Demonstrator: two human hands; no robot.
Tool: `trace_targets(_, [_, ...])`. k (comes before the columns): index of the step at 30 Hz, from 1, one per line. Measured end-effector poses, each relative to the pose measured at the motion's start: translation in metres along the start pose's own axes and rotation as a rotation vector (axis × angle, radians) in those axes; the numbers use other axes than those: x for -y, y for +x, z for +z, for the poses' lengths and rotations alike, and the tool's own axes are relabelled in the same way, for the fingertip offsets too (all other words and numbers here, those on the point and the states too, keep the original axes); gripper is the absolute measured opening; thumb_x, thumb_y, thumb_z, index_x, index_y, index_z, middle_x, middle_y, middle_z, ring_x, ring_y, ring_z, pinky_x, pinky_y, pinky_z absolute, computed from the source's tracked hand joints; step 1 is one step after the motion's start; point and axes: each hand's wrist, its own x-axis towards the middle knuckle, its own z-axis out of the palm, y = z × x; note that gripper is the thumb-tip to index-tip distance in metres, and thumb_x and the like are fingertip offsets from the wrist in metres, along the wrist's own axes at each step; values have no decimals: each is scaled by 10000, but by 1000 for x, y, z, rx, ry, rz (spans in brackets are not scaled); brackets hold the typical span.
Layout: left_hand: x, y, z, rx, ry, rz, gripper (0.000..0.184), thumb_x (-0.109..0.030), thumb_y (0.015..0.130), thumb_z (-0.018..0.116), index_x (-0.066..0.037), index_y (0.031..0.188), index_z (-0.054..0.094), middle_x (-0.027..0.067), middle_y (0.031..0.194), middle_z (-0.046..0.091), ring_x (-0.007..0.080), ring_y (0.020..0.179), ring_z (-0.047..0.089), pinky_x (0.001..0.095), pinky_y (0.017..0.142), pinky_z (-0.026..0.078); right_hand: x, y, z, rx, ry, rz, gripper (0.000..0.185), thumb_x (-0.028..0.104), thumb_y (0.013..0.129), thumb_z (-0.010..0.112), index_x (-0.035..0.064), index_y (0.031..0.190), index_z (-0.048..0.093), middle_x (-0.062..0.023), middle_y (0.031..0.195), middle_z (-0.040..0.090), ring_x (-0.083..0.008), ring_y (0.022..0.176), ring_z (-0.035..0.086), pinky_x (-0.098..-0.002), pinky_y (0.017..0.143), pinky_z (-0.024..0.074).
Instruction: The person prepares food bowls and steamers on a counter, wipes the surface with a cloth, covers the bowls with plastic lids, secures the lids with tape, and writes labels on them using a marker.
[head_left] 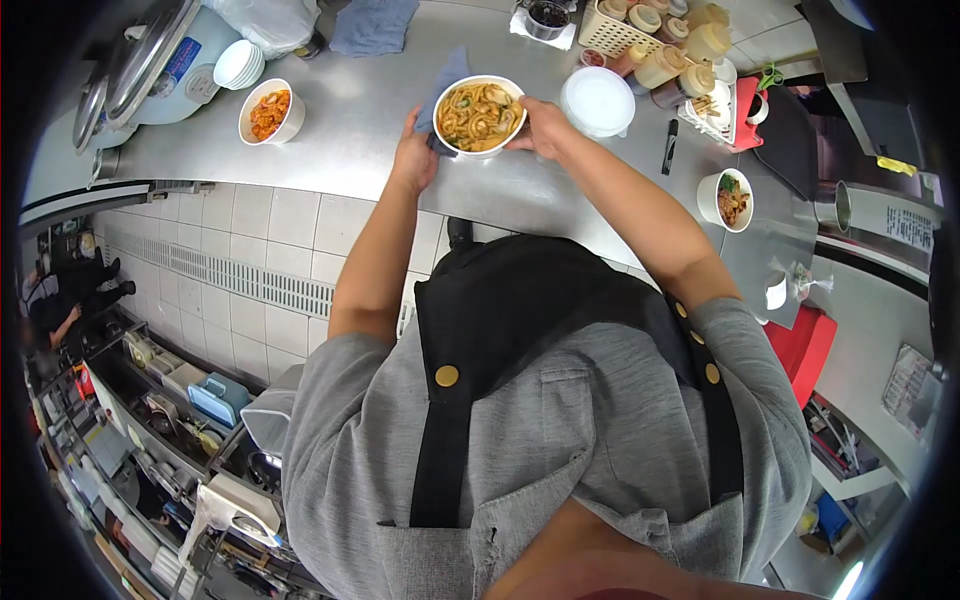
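Observation:
A white round bowl of noodles in orange-brown sauce [480,116] is between my two hands over the steel counter [350,130]. My left hand [415,152] is closed on a blue cloth [443,88] at the bowl's left side. The fingers of my right hand [541,128] grip the bowl's right side. Just right of that hand are round, translucent white lids [597,101]. Farther left stands a white bowl with orange-red food [269,113]. On the right is another white bowl with meat and greens [733,200].
Sauce bottles [660,68] stand around a cream basket [600,32] at the back right. A black marker [670,147] lies on the counter. Stacked white bowls [239,65] are at the back left. Another person [75,290] is at the far left.

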Motion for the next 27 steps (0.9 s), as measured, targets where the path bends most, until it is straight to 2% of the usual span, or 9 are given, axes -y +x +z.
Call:
trace_targets(4, [33,-20,2,-129,0,180,433,-27,977,401,-110,1392,308,130,1337,497,249,1221,530,410,1051,435,-9,6,25,-120,219,-24,445,317,1040,380,-54,1258,494,-239,1119,625,-345,891,697,-465,685,641])
trace_targets(6, [51,-29,15,-232,55,242,526,35,884,381,-95,1386,293,141,1298,493,248,1157,541,391,986,460,-16,17,32,-94,225,-4,451,326,1049,366,-45,1278,480,-222,1141,616,-330,967,672,-477,725,631])
trace_targets(8, [63,-41,30,-320,209,230,511,35,886,379,-74,1382,316,136,1272,509,220,1103,553,348,936,477,-21,23,43,-164,178,-119,432,319,1067,349,-19,1313,456,-200,1257,586,-328,1117,612,-513,918,536])
trace_targets(9, [67,-44,36,-269,199,160,483,33,890,384,-57,1363,352,126,1238,528,206,1074,557,325,918,479,-26,37,41,-218,142,-108,413,314,1051,403,-11,1282,509,-159,1258,594,-291,1135,575,-509,961,458])
trace_targets(14, [98,-29,50,-83,222,49,369,-5,909,413,-30,1269,490,87,1092,601,170,963,585,283,831,491,-11,41,65,-318,-159,-106,399,323,997,516,-15,1199,584,-114,1164,611,-234,1030,557,-424,936,417])
trace_targets(16, [78,-33,28,-6,270,-161,301,-75,940,414,-48,1202,559,71,1008,640,168,877,607,290,758,506,2,41,69,-318,-104,-3,397,339,996,522,0,1191,588,-100,1161,606,-227,1054,550,-406,982,396])
trace_targets(20, [15,-58,5,17,-32,-78,311,-104,950,395,-5,1200,551,66,1030,642,168,918,606,312,817,497,10,62,54,-250,-169,5,405,377,1002,517,27,1193,588,-88,1202,600,-233,1131,543,-419,1021,375])
trace_targets(23, [-1,-21,-17,-31,36,98,299,-114,978,377,-22,1214,535,75,1087,638,171,959,616,320,860,509,15,53,59,-196,-219,77,403,402,1014,496,57,1205,582,-84,1244,590,-237,1223,512,-423,1042,370])
trace_targets(27, [-24,-26,-11,-30,94,58,331,-134,1014,390,2,1270,549,114,1179,642,207,1062,624,331,942,500,-16,76,65,-193,356,-96,396,419,1003,508,69,1170,586,-87,1187,618,-245,1144,571,-420,978,427])
